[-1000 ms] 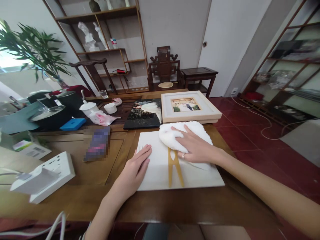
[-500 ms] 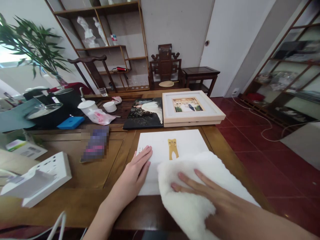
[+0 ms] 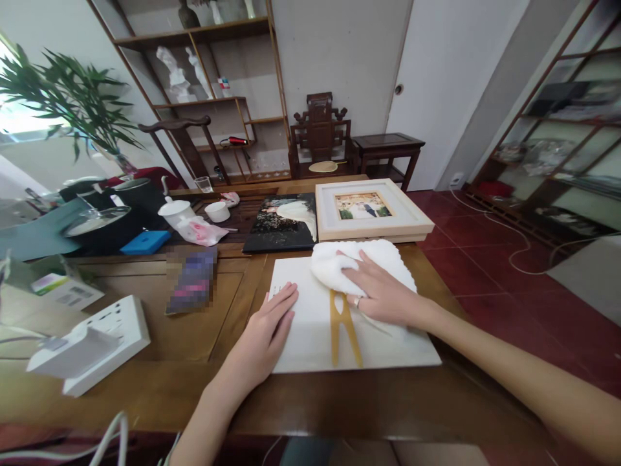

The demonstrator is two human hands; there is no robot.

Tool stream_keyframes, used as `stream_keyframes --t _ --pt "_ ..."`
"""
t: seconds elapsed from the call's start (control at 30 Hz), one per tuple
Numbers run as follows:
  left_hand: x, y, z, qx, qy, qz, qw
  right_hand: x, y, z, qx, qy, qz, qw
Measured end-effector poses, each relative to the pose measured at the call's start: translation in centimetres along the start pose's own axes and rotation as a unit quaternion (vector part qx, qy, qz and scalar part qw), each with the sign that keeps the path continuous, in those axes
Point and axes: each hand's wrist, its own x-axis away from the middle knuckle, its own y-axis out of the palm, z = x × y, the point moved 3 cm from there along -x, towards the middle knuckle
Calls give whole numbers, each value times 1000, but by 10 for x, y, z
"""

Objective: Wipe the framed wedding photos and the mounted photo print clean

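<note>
A flat white board [image 3: 305, 336] with a tall gold figure [image 3: 334, 327] on it lies at the table's front edge. My left hand [image 3: 269, 327] rests flat on the board's left side, fingers stretched out. Under my right hand [image 3: 376, 291], which wears a ring, a fluffy white cloth [image 3: 388, 255] is pressed to the board's far right part. My right fingers are partly sunk in the cloth's folds. The cloth covers the top of the gold figure; its lower part shows.
Behind the board are a framed wedding picture [image 3: 422, 225] and a dark photo panel [image 3: 279, 239]. On the left stand a white power strip [image 3: 119, 330], a blurred-out packet [image 3: 191, 281], a blue box [image 3: 145, 241], a white cup [image 3: 217, 211] and a dark pot [image 3: 101, 226].
My right hand has pushed the white cloth forward, from the board's near right part to its far edge, baring the lower gold figure. My left hand stays on the board's left side.
</note>
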Motion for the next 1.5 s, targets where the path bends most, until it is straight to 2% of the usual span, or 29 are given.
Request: stream_keyframes --t 0.23,0.37,0.5,0.67,0.8,0.9,1.03,1.17,1.3,1.4,1.5 --pt "0 2 -1 5 4 4 1000 52 18 -67 5 -98 -104 990" --pt "0 2 -2 8 5 5 1000 71 23 -84 -15 -99 -124 987" --pt "1 1 -1 12 7 9 1000 58 9 -67 -38 -105 -124 986" --pt "0 0 2 7 -5 3 1000 6 0 -26 -9 -24 -71 997" --pt "0 0 3 6 -7 1 1000 -22 2 -16 17 4 -52 998" --pt "1 0 1 5 -6 1 1000 -11 4 -31 27 -7 -75 997" --pt "1 1 0 11 -1 5 1000 35 20 -69 -2 -54 -117 992" --pt "1 2 0 12 -4 6 1000 69 32 -87 -19 -77 -105 991" --pt "1 2 1 9 -3 7 1000 62 15 -68 -66 -103 -120 985" --pt "1 2 1 6 -1 4 1000 37 0 -40 -72 -59 -84 992" --pt "2 2 2 0 -4 1 1000 10 -1 -21 -44 -20 -44 998"
